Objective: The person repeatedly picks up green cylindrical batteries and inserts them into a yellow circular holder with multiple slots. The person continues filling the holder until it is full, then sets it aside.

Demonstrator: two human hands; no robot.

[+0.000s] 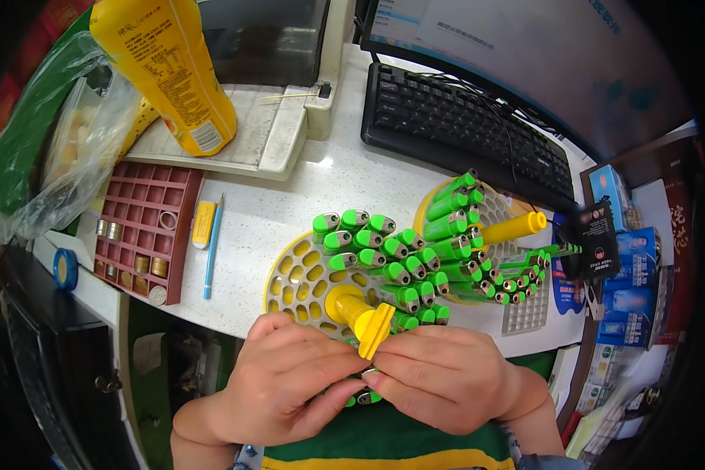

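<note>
My left hand [286,384] and my right hand [446,376] meet at the near side of a round rack [294,270] with oval holes. Fingers and thumbs of both are closed in a pinch around a green lighter, which they mostly hide. Just beyond the fingertips stands the rack's yellow post [354,312], with a flat bar on top. Many green lighters with metal tops [395,249] fill the rack's right part; holes on its left stand vacant. More lighter tops [366,398] show below my fingers.
Behind on the right is a second rack with a yellow post [517,227] and green lighters. A keyboard [466,129] lies under a monitor [556,59]. On the left are a coin tray [145,227], a blue pencil [214,251], an eraser [204,223] and a yellow bottle [168,78].
</note>
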